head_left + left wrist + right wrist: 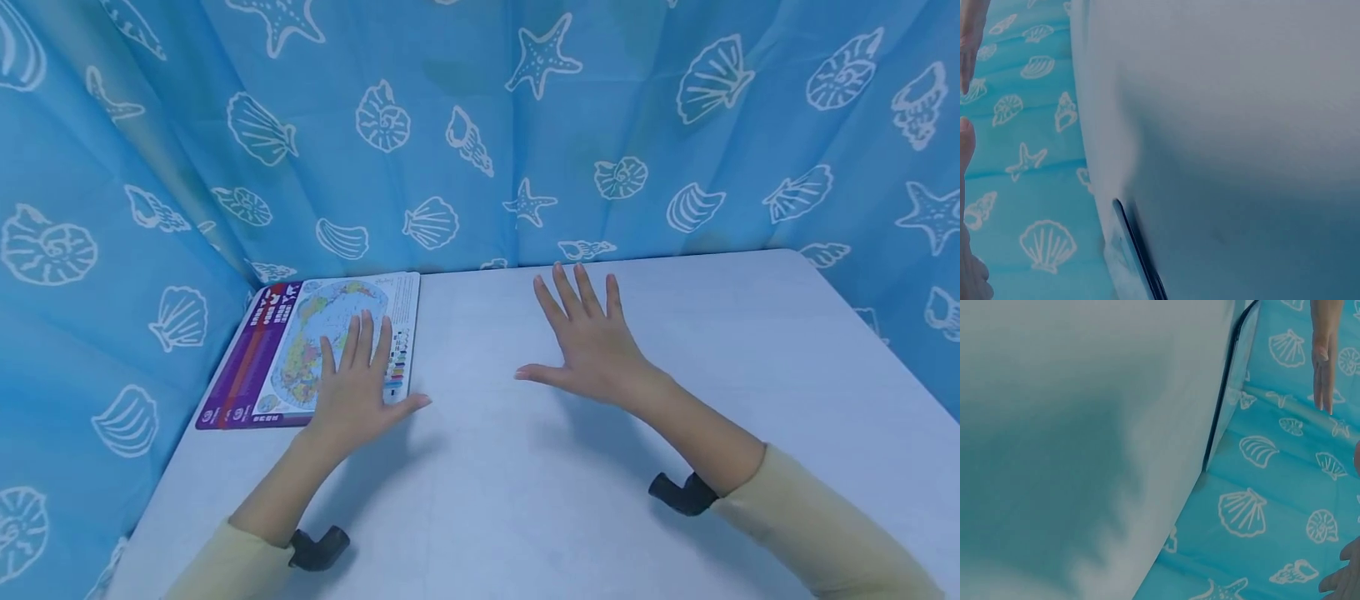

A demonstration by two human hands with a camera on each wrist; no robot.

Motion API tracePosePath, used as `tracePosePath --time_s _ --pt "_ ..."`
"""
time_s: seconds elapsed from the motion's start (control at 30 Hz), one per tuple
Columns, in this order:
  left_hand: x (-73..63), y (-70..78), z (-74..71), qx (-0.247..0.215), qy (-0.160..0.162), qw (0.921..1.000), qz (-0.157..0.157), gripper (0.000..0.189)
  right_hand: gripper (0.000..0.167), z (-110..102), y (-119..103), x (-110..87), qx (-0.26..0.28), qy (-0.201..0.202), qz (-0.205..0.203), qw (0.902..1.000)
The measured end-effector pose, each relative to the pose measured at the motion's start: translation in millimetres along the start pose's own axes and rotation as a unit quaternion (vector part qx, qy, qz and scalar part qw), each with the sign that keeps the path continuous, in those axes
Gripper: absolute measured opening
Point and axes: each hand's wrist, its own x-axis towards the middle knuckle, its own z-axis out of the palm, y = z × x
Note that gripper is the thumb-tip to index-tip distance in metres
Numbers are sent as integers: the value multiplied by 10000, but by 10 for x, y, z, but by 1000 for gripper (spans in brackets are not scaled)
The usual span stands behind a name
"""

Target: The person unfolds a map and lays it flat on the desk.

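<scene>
My left hand (352,404) is held over the table with its fingers straight and spread, holding nothing. In the head view it overlaps the right part of a flat world map board (300,346) with a purple border, which lies at the table's back left. Farther right, my right hand (600,354) is likewise stretched out over the white tabletop, thumb pointing left and fingers empty. Soft shadows fall on the table below both hands. The left wrist view catches the board's dark edge (1141,259); only parts of the hands show at that view's left side.
The white table (480,467) meets a blue curtain (480,125) with white shell and starfish prints along its back and left. Black curved mounts (321,548) stick out beneath both wrists, beside the beige sleeves (832,533).
</scene>
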Motion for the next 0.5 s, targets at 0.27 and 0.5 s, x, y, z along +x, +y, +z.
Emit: tracePosePath --time_s 0.27,0.5 --pt "-87 -161 8 42 -7 9999 -148 109 108 33 -125 128 -7 24 -156 9999" --pt "-158 -293 -6 30 44 9996 -265 109 107 90 -248 232 57 -23 -191 9998"
